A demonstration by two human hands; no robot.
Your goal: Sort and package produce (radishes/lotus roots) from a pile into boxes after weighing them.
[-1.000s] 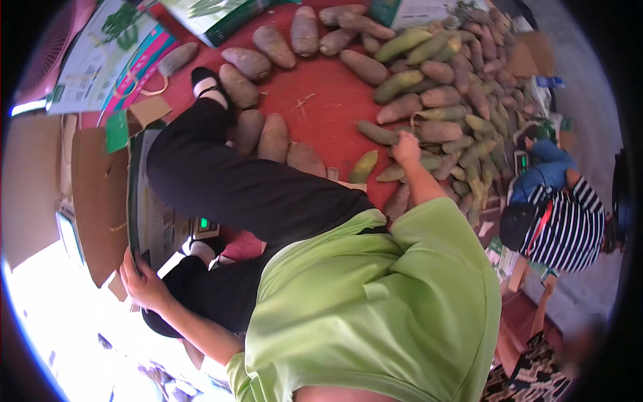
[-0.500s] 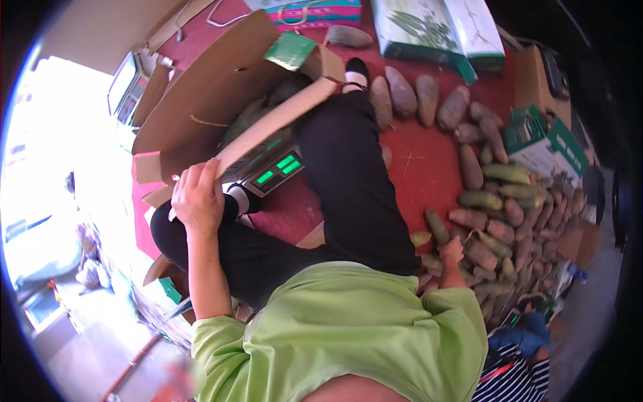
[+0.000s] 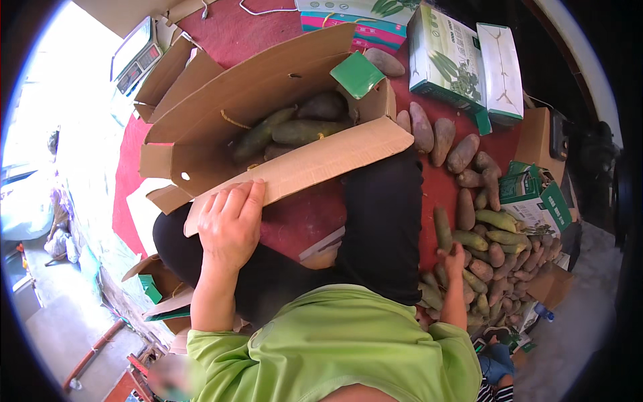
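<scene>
A long cardboard box (image 3: 281, 194) stands before me between my legs, its flaps folded out. Inside lie several dark green radish-like root vegetables (image 3: 309, 132). My left hand (image 3: 232, 218) is closed over the near flap of this box. Off to the right, my right hand (image 3: 453, 260) grips the lower end of a long green radish (image 3: 443, 228), held upright beside the pile. That pile of reddish-brown and green roots (image 3: 499, 258) lies just to its right.
Loose reddish roots (image 3: 462, 154) lie in a row on the red floor covering (image 3: 439, 187). Printed cartons (image 3: 445, 60) stand at the far right, a green-white carton (image 3: 536, 197) by the pile. A scale (image 3: 137, 57) sits far left; a co-worker's striped clothing (image 3: 495, 390) shows lower right.
The box's near flap has come down and nearer with my left hand, showing the roots inside and covering the lit scale display. My right hand has raised the green radish slightly.
</scene>
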